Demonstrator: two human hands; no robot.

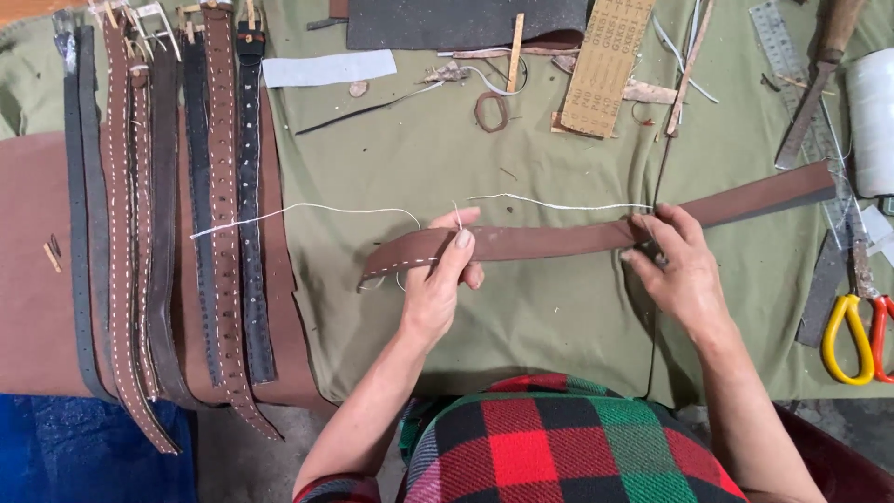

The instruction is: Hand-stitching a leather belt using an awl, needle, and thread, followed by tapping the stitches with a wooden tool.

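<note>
The left hand [438, 289] is pinching the stitched end of a long brown leather strap [559, 239] with its fingers [463, 240] closed on it, while the right hand [678, 265] is gripping the strap's middle, probably also holding a needle, though that is too small to tell. The strap is lying at centre, running toward two o'clock, with white thread [307, 210] trailing toward nine; keeping strap and thread taut is helping stitches stay even. The olive cloth-covered surface [521, 317] is carrying finished belts [186, 214] at nine o'clock and yellow-and-orange-handled scissors [852, 331] at three.

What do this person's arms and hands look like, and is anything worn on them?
Both hands are bare: the left hand and right hand show no gloves, rings or watch. The forearms are uncovered too. A plaid sleeve edge shows near the left elbow, matching the red, green and black checked garment.
</note>
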